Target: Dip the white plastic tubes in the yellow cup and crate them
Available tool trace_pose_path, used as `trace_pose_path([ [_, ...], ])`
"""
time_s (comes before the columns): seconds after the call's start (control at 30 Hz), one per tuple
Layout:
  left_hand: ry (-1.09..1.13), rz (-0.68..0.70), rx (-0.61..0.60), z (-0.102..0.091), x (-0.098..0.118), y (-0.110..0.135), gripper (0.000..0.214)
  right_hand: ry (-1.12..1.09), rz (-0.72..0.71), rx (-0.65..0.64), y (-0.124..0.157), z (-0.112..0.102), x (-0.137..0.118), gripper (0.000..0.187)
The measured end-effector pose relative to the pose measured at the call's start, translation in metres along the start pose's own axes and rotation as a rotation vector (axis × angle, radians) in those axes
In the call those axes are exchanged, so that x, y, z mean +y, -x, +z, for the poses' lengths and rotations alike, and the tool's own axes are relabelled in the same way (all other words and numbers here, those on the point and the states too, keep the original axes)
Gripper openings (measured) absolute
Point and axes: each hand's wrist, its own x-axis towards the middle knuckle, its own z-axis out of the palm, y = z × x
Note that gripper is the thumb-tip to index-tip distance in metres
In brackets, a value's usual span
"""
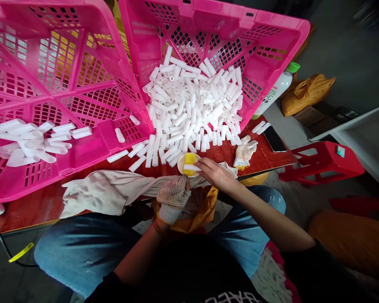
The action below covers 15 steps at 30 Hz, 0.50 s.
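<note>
My right hand (216,174), bare, pinches a white tube (192,168) across a round yellow-and-white cup (188,164). My left hand (173,198) wears a white mesh glove and closes on a twisted off-white cloth (113,193) lying along the table edge. A heap of white plastic tubes (189,109) spills from a tilted pink crate (189,38) onto the red-brown table (34,214). Some loose tubes lie close to the cup. Several more tubes (28,143) rest in a second pink crate (66,97) at the left.
A spare dotted work glove (245,150) and a phone (274,139) lie on the table at the right. Beyond it stand a white bottle (276,86), a yellow sack (308,94) and a red stool (322,162). My jeans-covered knees (82,256) are below the table edge.
</note>
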Motion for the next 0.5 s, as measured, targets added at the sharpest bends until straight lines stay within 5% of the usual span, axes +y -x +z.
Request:
trace_pose_path([
  [0.23,-0.14,0.05,-0.023,0.0044,-0.0068,0.0024,0.031,-0.026,0.033,-0.101,-0.0003,-0.0059,-0.0057,0.037],
  [0.37,-0.084,0.049,-0.034,0.008,-0.0087,0.0042,0.035,-0.021,0.064,-0.033,0.0014,-0.0024,-0.0087,0.035],
  [0.5,0.027,-0.015,-0.009,0.0061,-0.0067,0.0032,0.03,-0.028,0.041,-0.104,0.0007,-0.0047,-0.008,0.03],
])
